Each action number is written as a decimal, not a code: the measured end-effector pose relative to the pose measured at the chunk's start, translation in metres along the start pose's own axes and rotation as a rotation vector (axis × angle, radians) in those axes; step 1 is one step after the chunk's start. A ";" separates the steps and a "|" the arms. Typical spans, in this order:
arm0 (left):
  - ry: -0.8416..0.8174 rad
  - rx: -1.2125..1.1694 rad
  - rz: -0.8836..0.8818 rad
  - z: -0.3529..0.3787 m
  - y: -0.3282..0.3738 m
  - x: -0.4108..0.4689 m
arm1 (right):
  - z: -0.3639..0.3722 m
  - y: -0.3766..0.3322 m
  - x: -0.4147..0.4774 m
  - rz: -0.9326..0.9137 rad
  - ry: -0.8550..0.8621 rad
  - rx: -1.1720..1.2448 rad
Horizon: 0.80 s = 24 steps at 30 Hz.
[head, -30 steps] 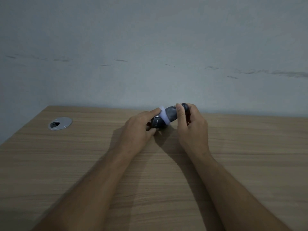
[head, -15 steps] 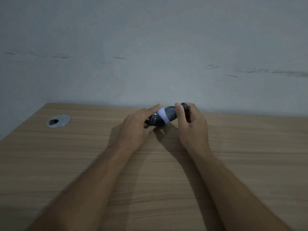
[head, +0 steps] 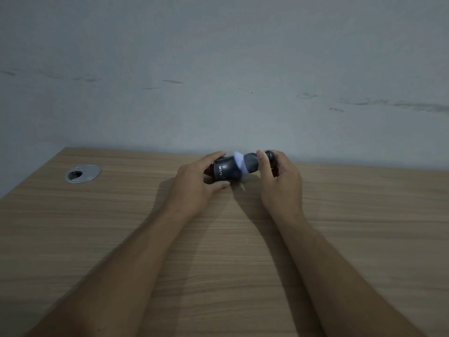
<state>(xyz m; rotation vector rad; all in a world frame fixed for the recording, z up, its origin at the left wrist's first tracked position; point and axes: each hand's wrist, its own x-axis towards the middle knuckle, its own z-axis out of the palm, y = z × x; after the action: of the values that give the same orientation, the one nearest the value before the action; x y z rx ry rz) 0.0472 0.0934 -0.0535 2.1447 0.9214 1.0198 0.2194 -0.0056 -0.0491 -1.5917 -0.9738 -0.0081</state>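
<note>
A small dark bottle point(head: 227, 170) with white lettering lies tilted between both hands, near the far edge of the wooden table point(head: 121, 215). A pale white band point(head: 240, 164) wraps its middle, and a rounded dark cap point(head: 270, 155) tops its right end. My left hand point(head: 194, 183) grips the bottle's wide lower end, index finger over the top and thumb underneath. My right hand point(head: 279, 181) holds the narrow cap end, thumb on the near side. Part of the cap is hidden behind my right fingers.
A round metal cable grommet point(head: 82, 173) is set into the table at the far left. A grey scuffed wall point(head: 218, 81) rises right behind the table's far edge.
My left hand slid left along the bottle, so more of the dark body and its lettering shows. The white band now sits clear of my left fingers. My right hand stayed put.
</note>
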 end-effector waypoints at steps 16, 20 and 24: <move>0.010 -0.303 -0.253 -0.006 -0.002 0.004 | 0.000 0.001 0.002 0.038 -0.061 0.120; -0.002 -0.252 -0.264 -0.008 -0.003 0.003 | 0.000 -0.006 -0.001 0.020 -0.211 0.228; -0.001 -0.225 -0.265 -0.007 -0.002 0.003 | 0.000 -0.002 0.001 0.045 -0.192 0.204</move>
<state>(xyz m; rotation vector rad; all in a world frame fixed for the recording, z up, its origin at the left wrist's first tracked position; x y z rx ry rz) 0.0419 0.0981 -0.0497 1.7841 1.0074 0.9402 0.2188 -0.0046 -0.0468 -1.4442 -1.0515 0.2718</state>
